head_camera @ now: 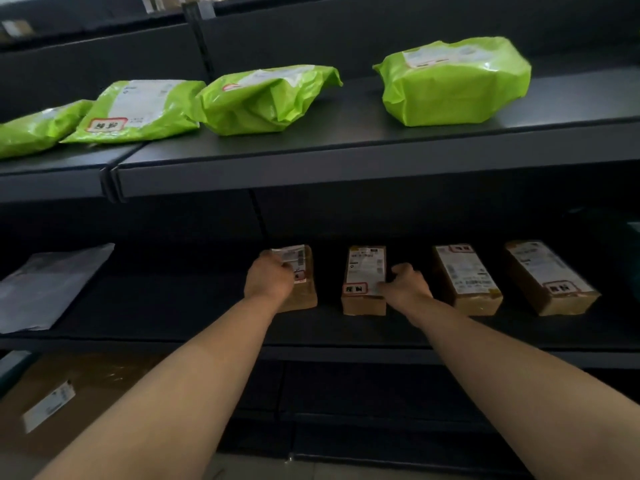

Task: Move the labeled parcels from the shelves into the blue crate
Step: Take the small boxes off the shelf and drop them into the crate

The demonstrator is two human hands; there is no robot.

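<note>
Several small brown cardboard parcels with white labels lie in a row on the middle shelf (207,327). My left hand (269,277) is closed over the left side of the leftmost box (304,289). My right hand (407,284) grips the right edge of the second box (363,271). Two more labeled boxes (465,277) (550,275) lie to the right, untouched. Both held boxes rest on the shelf. The blue crate is out of view.
Several green plastic mailer bags (457,81) (263,98) (138,112) lie on the upper shelf. A grey mailer (48,285) lies at the middle shelf's left. A large brown carton (62,403) stands on the bottom left. The upper shelf's edge (346,171) overhangs my hands.
</note>
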